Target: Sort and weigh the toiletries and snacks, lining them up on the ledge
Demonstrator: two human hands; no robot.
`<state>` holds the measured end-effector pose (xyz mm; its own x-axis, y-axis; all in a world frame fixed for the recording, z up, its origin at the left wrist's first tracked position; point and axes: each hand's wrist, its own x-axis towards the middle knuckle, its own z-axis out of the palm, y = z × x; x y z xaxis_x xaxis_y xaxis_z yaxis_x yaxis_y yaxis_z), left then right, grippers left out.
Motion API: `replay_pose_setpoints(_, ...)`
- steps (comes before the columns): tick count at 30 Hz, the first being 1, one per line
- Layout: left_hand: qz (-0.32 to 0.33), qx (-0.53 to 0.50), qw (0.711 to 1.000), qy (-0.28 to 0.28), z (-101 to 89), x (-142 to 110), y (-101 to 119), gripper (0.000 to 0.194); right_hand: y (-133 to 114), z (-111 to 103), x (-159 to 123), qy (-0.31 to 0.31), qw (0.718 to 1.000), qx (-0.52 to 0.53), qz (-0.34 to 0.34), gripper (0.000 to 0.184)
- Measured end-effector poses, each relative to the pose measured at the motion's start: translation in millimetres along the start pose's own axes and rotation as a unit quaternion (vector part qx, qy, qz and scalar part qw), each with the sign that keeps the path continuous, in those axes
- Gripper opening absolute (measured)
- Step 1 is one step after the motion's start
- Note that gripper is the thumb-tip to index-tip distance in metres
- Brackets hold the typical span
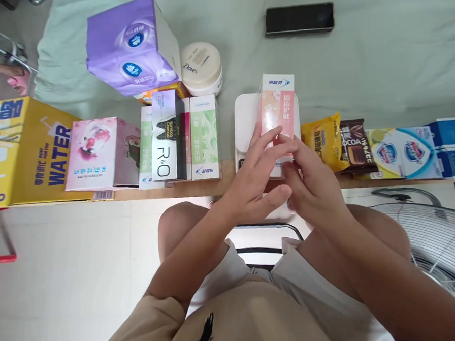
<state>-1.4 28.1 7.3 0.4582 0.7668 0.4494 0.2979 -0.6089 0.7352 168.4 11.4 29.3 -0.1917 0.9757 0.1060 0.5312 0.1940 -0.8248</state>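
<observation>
A pink and white toothpaste-style box (277, 106) lies on a flat white device (247, 123) that looks like a kitchen scale. Over the near end of that box, my left hand (260, 175) is held with its fingers spread and its thumb stretched out. My right hand (311, 182) comes in from the other side, fingers loosely bent and apart, their tips close to those of my left hand. Neither hand grips anything that I can see. Whether the fingertips touch the box is unclear. The device's near edge is partly hidden by the hands.
Left of the device stand green boxes (204, 139), a black-and-white box (165, 152), a Dove jar (200, 67), a purple tissue pack (131, 43), a pink box (93, 153) and a yellow box (41, 155). Snack packs (322, 142), soap (402, 151), a phone (300, 19) and a fan (429, 242) are also there.
</observation>
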Motion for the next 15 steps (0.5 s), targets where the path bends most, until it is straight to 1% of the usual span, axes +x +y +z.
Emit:
replay_pose_setpoints(2, -0.003, 0.012, 1.0, 0.027, 2.2, -1.5, -2.3, 0.058, 2.4, -2.9, -1.8, 0.011, 1.0, 0.002, 0.013, 0.047)
replay_pose_setpoints(3, -0.017, 0.018, 0.998, 0.053, 2.9, -2.2, -3.7, 0.056, 3.6, -4.3, -2.8, 0.019, 1.0, 0.003, 0.016, 0.048)
replay_pose_setpoints(5, -0.06, 0.024, 0.992, 0.111, 4.0, -3.5, -7.2, 0.051, 5.5, -6.5, -4.5, 0.03, 0.999, 0.002, 0.022, 0.052)
replay_pose_setpoints(7, -0.108, 0.025, 0.983, 0.146, 4.9, -4.4, -11.1, 0.048, 6.3, -7.8, -5.3, 0.03, 0.999, 0.004, 0.031, 0.056)
replay_pose_setpoints(10, -0.146, 0.019, 0.979, 0.144, 7.4, -4.9, -15.8, 0.05, 5.2, -7.7, -4.9, 0.016, 0.999, 0.016, 0.039, 0.059)
replay_pose_setpoints(15, -0.168, 0.005, 0.978, 0.123, 11.2, -3.9, -15.7, 0.061, -0.9, -5.7, -0.5, -0.002, 0.997, 0.03, 0.068, 0.063)
